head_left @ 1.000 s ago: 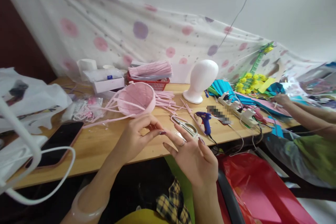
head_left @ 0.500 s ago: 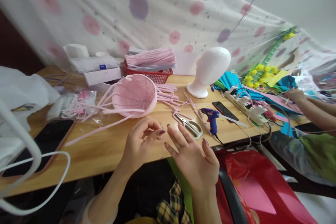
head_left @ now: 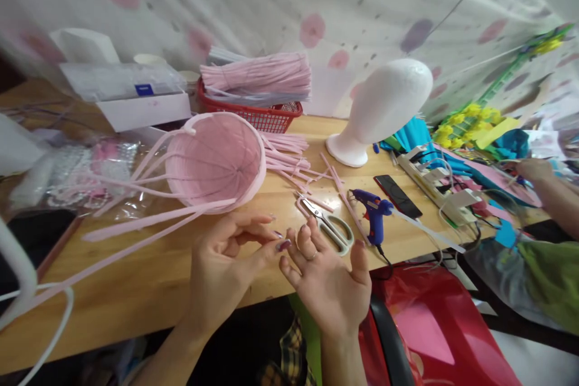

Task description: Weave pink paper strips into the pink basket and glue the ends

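My left hand (head_left: 230, 262) is held above the table's front edge, thumb and fingertips drawn together in a pinch. Whatever may be between them is too small to make out. Close to that pinch, my right hand (head_left: 328, 277) is turned palm up, its fingers apart and slightly bent, with a ring on one finger. Just beyond the left hand lies a pink bowl-shaped piece (head_left: 212, 160), made of fuzzy strips, with long loose strips trailing left. Green-handled scissors (head_left: 332, 226) rest behind my right hand, and a blue glue gun (head_left: 374, 214) lies to their right.
A red basket (head_left: 253, 113) of pink fuzzy stems stands at the back beside a white foam head (head_left: 384, 108). A phone (head_left: 398, 196) and a power strip (head_left: 434, 187) lie right. At far right another person's hand (head_left: 536, 170) works among coloured materials.
The view has tipped down and come closer to the table. My left thumb and fingertips have moved nearer to my right fingers, which are now more bent.
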Motion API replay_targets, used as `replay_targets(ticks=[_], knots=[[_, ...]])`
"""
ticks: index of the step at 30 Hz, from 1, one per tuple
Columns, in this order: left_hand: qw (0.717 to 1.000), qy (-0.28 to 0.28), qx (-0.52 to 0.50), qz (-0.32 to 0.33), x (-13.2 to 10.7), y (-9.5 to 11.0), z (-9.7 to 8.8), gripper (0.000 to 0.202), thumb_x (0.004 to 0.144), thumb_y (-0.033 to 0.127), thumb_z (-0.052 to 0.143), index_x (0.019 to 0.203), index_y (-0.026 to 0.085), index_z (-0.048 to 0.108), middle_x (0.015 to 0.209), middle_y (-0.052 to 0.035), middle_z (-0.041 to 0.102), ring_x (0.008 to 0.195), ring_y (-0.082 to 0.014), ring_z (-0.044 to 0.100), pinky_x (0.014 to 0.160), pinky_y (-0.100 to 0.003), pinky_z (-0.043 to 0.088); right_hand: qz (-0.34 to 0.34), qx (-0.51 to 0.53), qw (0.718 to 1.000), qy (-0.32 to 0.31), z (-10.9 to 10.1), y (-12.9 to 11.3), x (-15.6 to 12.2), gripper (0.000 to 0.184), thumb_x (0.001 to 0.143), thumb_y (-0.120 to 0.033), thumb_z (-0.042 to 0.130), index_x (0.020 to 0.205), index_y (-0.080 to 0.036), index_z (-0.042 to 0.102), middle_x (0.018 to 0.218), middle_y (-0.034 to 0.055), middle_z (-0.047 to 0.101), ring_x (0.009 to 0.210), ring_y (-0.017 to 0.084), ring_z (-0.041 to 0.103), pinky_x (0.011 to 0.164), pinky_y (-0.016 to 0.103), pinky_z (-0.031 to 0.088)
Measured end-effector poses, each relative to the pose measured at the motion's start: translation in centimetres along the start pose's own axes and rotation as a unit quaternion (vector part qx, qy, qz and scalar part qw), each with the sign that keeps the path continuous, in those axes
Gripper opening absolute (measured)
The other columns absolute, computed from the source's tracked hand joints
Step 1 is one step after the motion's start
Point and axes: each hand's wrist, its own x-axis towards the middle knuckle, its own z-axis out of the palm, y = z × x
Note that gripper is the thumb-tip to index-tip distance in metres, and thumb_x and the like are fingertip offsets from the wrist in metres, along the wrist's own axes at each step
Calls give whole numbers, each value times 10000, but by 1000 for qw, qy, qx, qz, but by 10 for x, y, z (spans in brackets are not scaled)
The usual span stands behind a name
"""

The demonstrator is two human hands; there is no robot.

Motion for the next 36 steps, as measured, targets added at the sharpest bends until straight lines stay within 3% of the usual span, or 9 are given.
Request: replay_targets(ticks=[4,8,12,15,21,24,29,33,36], knots=[[995,-54,84,24,7,4,-2,216,788,142,755,923,310,768,817,73,726,771,-32,679,724,-66,541,-34,-66,997,-7,3,-1,2,564,890,-610,538,1254,-196,654,1208,112,712,1199,218,605,1013,366,455],[980,-84,164,72,12,12,-5,193,869,146,670,957,293,758,817,66,692,762,-24,639,711,-71,512,-72,-174,982,-20,8,-3,0,567,890,-597,546,1306,-217,614,1233,130,694,1228,247,578,1061,391,386],[946,-120,267,139,16,12,-10,173,893,93,615,967,225,699,874,46,678,818,-33,635,785,-100,489,-93,-279,956,-3,11,-6,-4,591,845,-631,599,1300,-253,604,1254,135,681,1277,301,535,1128,473,267],[918,-146,321,179,16,7,-11,139,915,77,562,959,184,639,899,15,671,855,-64,636,807,-144,480,-97,-295,950,20,13,-7,-7,635,792,-678,633,1274,-265,618,1262,128,675,1277,341,535,1136,514,237],[908,-76,358,206,15,-1,-5,156,941,51,465,961,156,580,883,-13,626,843,-89,602,811,-188,466,-54,-265,963,-5,15,-7,-8,643,805,-672,611,1301,-262,597,1329,151,635,1364,330,452,1107,503,291],[923,-34,339,180,16,0,-7,132,948,84,477,926,175,570,842,7,596,809,-77,583,788,-173,456,-54,-225,973,-3,11,-7,-8,651,806,-673,610,1302,-251,609,1316,138,647,1336,298,487,1084,447,346],[965,-48,256,24,9,7,-12,233,1018,251,366,828,206,492,693,35,502,640,-82,526,643,-199,443,-33,-162,985,42,7,-9,-10,719,754,-726,640,1296,-255,626,1282,117,661,1272,292,535,1020,427,431],[967,-77,242,8,4,6,-14,399,1022,312,355,640,196,363,553,47,376,490,-74,393,497,-230,339,-23,-154,986,64,10,-9,-12,732,722,-739,667,1291,-280,627,1310,115,640,1259,328,543,1025,479,420],[969,-86,232,-2,5,1,-15,410,1000,325,441,614,186,454,536,45,459,494,-66,456,508,-202,377,-23,-159,985,66,14,-9,-13,722,719,-739,670,1282,-289,631,1323,111,630,1257,339,543,1022,491,420]])
